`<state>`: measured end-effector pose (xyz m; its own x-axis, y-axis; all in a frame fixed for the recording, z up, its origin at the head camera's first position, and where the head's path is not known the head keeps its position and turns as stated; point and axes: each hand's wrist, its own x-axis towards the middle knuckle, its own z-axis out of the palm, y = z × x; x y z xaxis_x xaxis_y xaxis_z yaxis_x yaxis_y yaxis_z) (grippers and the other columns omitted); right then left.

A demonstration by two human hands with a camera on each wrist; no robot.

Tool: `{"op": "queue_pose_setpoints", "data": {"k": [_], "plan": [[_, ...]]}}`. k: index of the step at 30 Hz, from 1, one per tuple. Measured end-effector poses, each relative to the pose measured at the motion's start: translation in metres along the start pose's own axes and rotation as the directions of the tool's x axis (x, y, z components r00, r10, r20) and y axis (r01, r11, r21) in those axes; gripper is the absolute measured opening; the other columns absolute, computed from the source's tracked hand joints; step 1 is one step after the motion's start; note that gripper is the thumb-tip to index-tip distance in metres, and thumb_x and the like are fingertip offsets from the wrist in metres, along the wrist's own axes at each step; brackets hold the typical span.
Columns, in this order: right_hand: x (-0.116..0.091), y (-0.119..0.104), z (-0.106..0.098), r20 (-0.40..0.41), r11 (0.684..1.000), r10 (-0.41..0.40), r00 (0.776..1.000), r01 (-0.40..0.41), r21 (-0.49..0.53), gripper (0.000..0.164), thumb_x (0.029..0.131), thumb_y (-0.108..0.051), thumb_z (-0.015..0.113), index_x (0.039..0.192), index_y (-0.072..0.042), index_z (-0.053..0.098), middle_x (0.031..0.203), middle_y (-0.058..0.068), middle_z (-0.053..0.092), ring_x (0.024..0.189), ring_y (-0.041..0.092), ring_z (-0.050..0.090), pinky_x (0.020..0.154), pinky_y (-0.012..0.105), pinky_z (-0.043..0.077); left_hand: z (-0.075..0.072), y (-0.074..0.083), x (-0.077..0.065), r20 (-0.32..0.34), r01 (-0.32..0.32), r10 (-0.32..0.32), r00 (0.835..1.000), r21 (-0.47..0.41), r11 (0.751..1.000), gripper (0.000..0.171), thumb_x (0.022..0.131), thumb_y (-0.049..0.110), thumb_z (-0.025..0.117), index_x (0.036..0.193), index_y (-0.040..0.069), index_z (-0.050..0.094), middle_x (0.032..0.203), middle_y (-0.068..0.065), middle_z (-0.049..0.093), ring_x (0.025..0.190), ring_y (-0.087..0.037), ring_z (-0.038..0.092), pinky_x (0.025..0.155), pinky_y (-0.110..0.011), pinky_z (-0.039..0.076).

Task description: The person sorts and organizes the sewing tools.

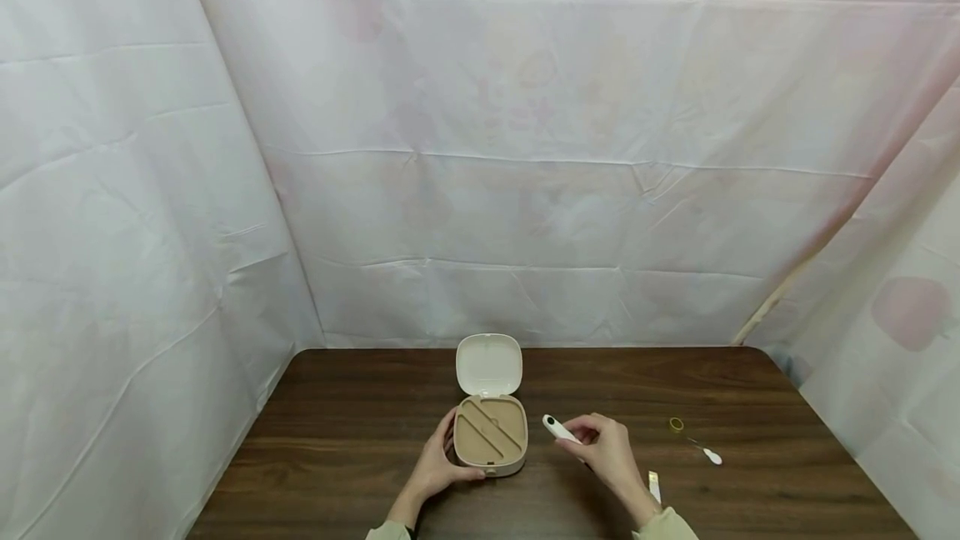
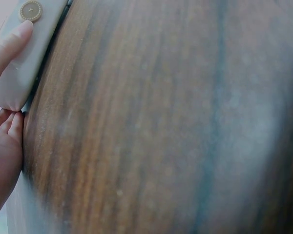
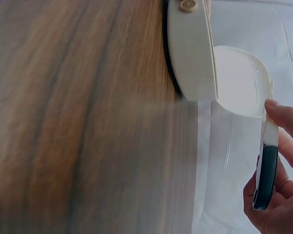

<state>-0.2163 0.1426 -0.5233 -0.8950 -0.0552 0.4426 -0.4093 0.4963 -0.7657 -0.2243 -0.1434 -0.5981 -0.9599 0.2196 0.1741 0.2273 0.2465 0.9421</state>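
Soft light, faint shadows, hazy wrist views

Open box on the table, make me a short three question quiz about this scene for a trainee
1. True or false: the box has its lid open.
2. Which hand holds the white object? A: left. B: right.
3. Fill the gap: in the head view, the yellow ring lies to the ___ of the box.
Key: 1 true; 2 B, the right hand; 3 right.
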Motion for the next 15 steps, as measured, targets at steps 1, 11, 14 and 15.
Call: {"op": "queue_pose_setpoints", "data": {"k": [1,11,14,15], "plan": [[0.002,-0.002,0.001,0.008,1.0,0.0,1.0,0.0,-0.002,0.021,0.054,-0.009,0.083,0.069,-0.014,0.068,0.058,-0.007,0.051,0.051,0.003,0.045,0.042,0.015,0.04,0.0,0.0,0.0,-0.001,0.0,0.0,1.0,0.003,1.0,0.112,0.054,0.022,0.085,0.139,-0.002,0.016,0.139,-0.021,0.026,0.126,-0.032,0.028,0.102,-0.037,0.03],[0.023,-0.016,0.02,0.076,1.0,0.012,0.997,-0.012,0.004,0.019,0.057,-0.011,0.082,0.07,-0.012,0.068,0.058,-0.007,0.051,0.051,0.004,0.046,0.042,0.016,0.041,0.001,0.001,0.0,-0.003,0.008,-0.008,1.0,0.003,1.0,0.111,0.055,0.021,0.085,0.14,0.001,0.016,0.14,-0.019,0.026,0.126,-0.031,0.028,0.102,-0.039,0.03],[0.027,-0.018,0.028,0.085,1.0,0.001,0.996,-0.003,0.015,0.018,0.058,-0.009,0.081,0.07,-0.011,0.068,0.057,-0.006,0.052,0.05,0.003,0.046,0.041,0.017,0.041,0.002,0.001,0.0,-0.002,0.011,-0.011,1.0,-0.002,1.0,0.111,0.056,0.021,0.084,0.14,0.001,0.015,0.14,-0.019,0.026,0.126,-0.031,0.028,0.102,-0.04,0.029],[0.028,-0.018,0.03,0.087,1.0,-0.001,0.996,0.0,0.015,0.018,0.059,-0.009,0.081,0.07,-0.01,0.068,0.058,-0.006,0.052,0.05,0.003,0.046,0.041,0.017,0.042,0.002,0.0,0.0,-0.002,0.017,-0.017,1.0,-0.006,1.0,0.111,0.056,0.021,0.084,0.14,0.001,0.015,0.14,-0.019,0.026,0.126,-0.031,0.028,0.102,-0.04,0.028]]}}
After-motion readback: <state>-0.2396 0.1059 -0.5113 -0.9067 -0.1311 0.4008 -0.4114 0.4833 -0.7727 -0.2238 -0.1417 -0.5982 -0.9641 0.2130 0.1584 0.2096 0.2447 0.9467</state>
